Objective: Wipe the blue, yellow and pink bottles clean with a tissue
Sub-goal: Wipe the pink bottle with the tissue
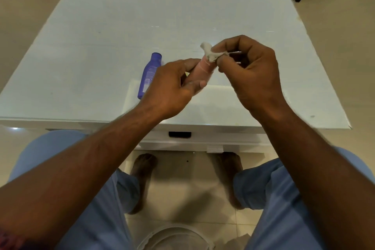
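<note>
The left hand [172, 85] grips the small, light, probably slippery pink plastic bottle [200, 71] around its body, while the right hand [249, 71] pinches the soft crumpled white tissue [209, 51] at its top.

Both bare forearms are stretched forward from the lower corners of the view, and the hands are brought close together. The left hand [172, 87] is curled, thumb uppermost, around the pink bottle [200, 69]. The tissue [210, 53] is pinched between the thumb and fingertips of the right hand [249, 71], whose knuckles are arched upward.
</note>
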### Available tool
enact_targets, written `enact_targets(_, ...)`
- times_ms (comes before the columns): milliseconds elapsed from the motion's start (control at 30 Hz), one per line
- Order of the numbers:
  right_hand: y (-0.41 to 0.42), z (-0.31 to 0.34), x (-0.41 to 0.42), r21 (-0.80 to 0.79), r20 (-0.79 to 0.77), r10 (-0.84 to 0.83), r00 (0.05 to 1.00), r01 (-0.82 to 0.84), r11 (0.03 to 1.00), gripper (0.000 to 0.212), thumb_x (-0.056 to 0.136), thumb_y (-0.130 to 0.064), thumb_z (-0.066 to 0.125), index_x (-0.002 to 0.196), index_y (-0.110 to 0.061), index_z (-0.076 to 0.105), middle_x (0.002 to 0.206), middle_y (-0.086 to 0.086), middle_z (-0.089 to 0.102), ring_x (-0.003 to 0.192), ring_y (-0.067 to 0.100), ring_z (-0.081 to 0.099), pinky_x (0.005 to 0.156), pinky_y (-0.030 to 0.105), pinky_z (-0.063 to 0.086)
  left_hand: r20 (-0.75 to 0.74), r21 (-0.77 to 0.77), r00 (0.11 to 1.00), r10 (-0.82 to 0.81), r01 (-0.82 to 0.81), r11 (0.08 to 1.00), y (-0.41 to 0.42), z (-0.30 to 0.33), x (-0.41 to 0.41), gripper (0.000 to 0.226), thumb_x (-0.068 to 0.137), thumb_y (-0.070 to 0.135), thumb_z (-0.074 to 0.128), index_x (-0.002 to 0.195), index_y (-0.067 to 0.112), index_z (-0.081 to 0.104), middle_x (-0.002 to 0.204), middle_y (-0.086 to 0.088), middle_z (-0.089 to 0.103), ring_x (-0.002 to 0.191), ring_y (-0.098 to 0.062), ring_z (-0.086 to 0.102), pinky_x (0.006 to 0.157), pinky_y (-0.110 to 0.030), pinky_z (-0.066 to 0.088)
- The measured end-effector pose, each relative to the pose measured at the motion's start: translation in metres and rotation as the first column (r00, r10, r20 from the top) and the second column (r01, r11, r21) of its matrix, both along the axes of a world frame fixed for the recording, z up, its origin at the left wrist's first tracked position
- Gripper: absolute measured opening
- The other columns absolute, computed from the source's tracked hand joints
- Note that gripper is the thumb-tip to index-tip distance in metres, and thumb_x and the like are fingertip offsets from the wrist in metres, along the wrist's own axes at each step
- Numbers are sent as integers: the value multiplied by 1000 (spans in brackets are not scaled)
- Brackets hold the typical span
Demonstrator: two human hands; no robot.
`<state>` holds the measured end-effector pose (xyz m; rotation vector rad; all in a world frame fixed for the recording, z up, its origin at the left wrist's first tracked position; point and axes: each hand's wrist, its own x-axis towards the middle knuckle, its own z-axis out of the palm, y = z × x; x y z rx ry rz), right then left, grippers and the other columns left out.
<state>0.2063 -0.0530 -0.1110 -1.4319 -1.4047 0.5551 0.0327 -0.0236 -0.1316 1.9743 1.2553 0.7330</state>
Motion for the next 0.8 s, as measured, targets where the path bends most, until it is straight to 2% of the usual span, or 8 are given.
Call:
enact_targets(100,3,1,2,-22,-20,-21,1000,21,1000,12,96,-22,71,103,-16,78,95,-9,76,84,9,72,80,34,65,-9,0,1000,-18,18,1000,-2,-2,1,38,95,34,67,132,27,63,113,9,68,96,-13,65,86,-26,55)
enact_targets(233,1,0,-2,15,15,7,1000,-7,1000,14,93,-8,68,97,-15,80,94,-6,77,92,9,73,79,21,61,13,-58,999,29,-28,998,-4,-4,4,41,94,35,67,134,24,62,116,4,71,99,-15,67,89,-29,57)
enact_targets(300,3,-2,-1,-31,-10,-31,999,30,999,14,94,-11,69,97,-18,81,94,-9,78,92,8,74,80,20,59,-9,-53,1000,9,-10,999,-4,-5,5,40,94,36,67,132,23,63,115,4,72,99,-16,68,88,-30,58)
enact_targets(400,4,-2,3,-67,-20,-42,999,40,997,12,92,-14,72,96,-19,82,93,-9,80,91,9,75,84,29,63,-10,-73,1000,-4,3,997,-6,-7,6,39,94,37,67,130,21,65,113,3,72,99,-17,68,88,-31,59)
enact_targets(500,0,-4,-2,-67,43,20,999,-17,998,16,89,-23,68,88,-17,83,86,-6,79,86,13,75,82,42,64,74,-116,997,34,-25,993,-3,-4,4,36,95,39,66,127,23,68,110,5,73,98,-13,69,86,-28,59)
enact_targets(600,-1,-9,-6,-41,68,-49,996,52,998,21,89,-29,65,89,-16,82,86,-6,79,86,14,75,81,44,63,88,-61,995,36,-31,998,3,3,2,33,96,36,65,128,26,68,109,10,73,97,-9,68,80,-15,53)
enact_targets(733,6,-4,3,8,-32,-135,990,136,991,17,92,-23,64,94,-17,80,92,-4,78,89,17,75,79,48,64,44,-39,999,28,-26,999,5,5,0,33,97,32,66,129,24,66,110,8,72,95,-8,66,78,-12,50)
enact_targets(800,6,-4,5,-24,-37,-101,994,101,995,16,94,-24,66,98,-19,81,97,-5,79,92,16,75,83,46,65,-9,-20,1000,-11,11,1000,3,1,1,33,96,33,65,129,26,65,109,7,71,93,-8,65,81,-17,52)
